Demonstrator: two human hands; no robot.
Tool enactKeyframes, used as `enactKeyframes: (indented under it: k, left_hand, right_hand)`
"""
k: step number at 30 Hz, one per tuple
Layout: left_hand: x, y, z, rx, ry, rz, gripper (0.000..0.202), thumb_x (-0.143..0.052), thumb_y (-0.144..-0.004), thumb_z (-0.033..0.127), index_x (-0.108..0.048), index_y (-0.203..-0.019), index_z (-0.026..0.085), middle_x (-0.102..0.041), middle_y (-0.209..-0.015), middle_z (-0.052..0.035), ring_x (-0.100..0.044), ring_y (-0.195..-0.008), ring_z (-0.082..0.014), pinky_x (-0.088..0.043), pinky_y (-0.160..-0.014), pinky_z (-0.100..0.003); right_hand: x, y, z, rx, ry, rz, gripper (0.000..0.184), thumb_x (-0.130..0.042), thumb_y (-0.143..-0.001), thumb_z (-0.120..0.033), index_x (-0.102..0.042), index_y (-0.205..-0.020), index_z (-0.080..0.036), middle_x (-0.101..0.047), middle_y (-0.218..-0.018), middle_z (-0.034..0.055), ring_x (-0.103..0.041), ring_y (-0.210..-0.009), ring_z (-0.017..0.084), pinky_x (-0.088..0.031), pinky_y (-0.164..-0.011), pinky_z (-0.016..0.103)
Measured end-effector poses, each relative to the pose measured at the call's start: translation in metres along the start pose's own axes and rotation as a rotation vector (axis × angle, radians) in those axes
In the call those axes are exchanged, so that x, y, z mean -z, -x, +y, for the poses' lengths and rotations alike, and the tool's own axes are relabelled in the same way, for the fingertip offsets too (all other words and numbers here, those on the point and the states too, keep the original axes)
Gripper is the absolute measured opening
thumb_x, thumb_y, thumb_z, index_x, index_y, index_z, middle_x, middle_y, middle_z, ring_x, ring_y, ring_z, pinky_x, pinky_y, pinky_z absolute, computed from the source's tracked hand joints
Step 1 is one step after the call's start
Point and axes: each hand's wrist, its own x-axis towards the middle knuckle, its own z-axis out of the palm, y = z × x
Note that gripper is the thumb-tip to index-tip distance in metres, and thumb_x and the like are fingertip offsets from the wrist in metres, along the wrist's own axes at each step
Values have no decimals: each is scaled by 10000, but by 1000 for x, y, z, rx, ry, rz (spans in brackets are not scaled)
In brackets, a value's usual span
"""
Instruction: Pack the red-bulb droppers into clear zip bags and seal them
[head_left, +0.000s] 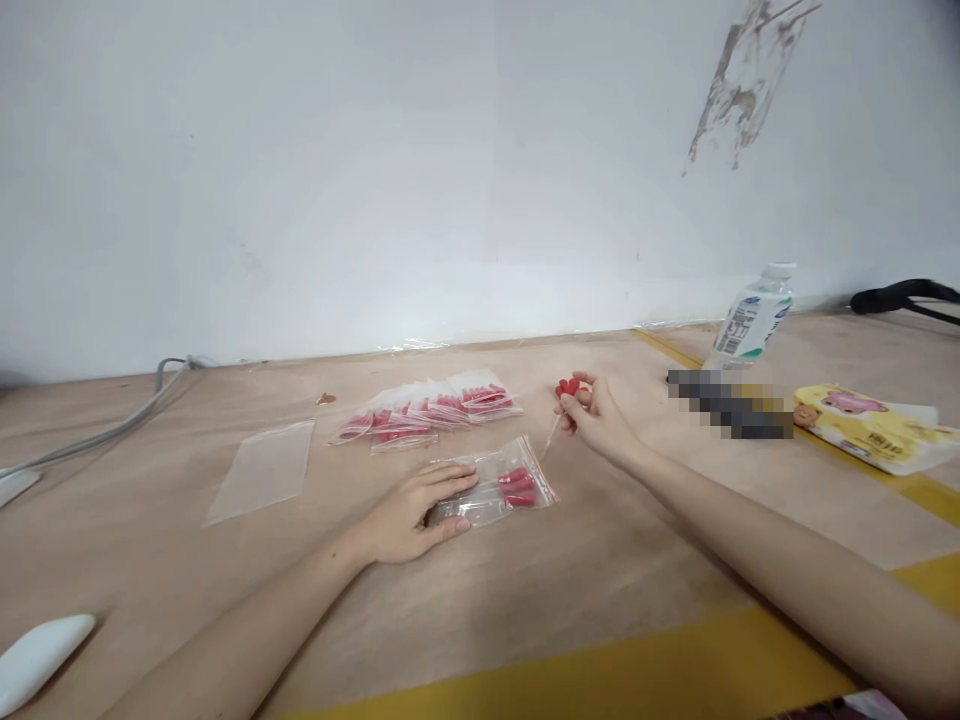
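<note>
My left hand (420, 510) lies flat with its fingers stretched out over the lower end of a clear zip bag (487, 515). Inside that bag, several red pieces (517, 486) lie near its red-lined mouth. Just beyond the mouth, my right hand (592, 415) is closed in a pinch around a bunch of red-ended sticks (568, 388). Their thin pale shafts point down toward the table; the exact kind is too small to tell. Behind the bag, several filled zip bags (427, 408) with red pieces overlap in a row.
A flat clear bag (262, 470) lies left of my left hand. Toward the right stand a bottle (754, 320) and a yellow tissue pack (874, 430), beside a blurred-out dark object (731, 403). A grey cable (127, 430) runs along the left. Yellow tape (525, 675) crosses the brown tabletop.
</note>
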Motion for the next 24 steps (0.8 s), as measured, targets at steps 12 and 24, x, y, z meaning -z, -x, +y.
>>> enactKeyframes:
  k: [12, 24]
  left_hand:
    - [1, 0, 2, 3, 3, -8, 476, -488, -874, 415, -406, -1317, 263, -429, -1352, -35, -358, -1260, -231, -289, -1050, -435]
    - [1, 1, 4, 3, 8, 15, 506, -492, -871, 406, -369, -1337, 252, -436, -1341, -56, -378, -1241, -237, -306, -1036, -441]
  right_hand:
    - [-17, 35, 11, -248, -290, -3, 268, -522, -743, -219, -340, -936, -254, -544, -653, -55, -602, -557, 125, -504, -576, 289]
    - [5, 28, 13, -173, 128, -425, 341, -725, -584, -330, -609, -853, -156, -606, -682, -8, -550, -640, 103, -447, -627, 251]
